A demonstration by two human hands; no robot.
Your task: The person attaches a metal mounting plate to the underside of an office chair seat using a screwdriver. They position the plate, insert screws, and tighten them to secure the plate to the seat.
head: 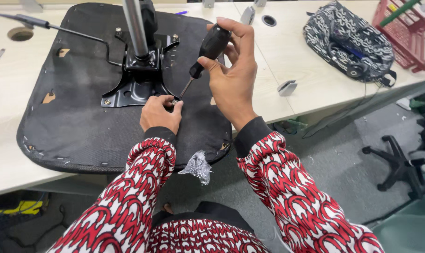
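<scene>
Right now my right hand (233, 77) is wrapped tight around the fat black plastic handle of a screwdriver with a thin metal shaft (207, 51). The screwdriver leans: its handle sits up high and away from me, and its thin tip slants down and to the left, toward the black metal bracket plate (133, 89) bolted on the upside-down black fabric-covered chair seat (76, 122). My left hand (161, 112) is closed, with the fingertips pinching a small silver screw (174, 101) just beside the near right corner of that bracket. The tip meets the screw right there, so my left hand is the nearer one to the screw, and my right hand is up above it. A shiny metal pole (135, 28) stands up from the middle of the bracket. A crumpled clear plastic bag (197, 166) lies at the near edge of the seat, well away from the bracket.
</scene>
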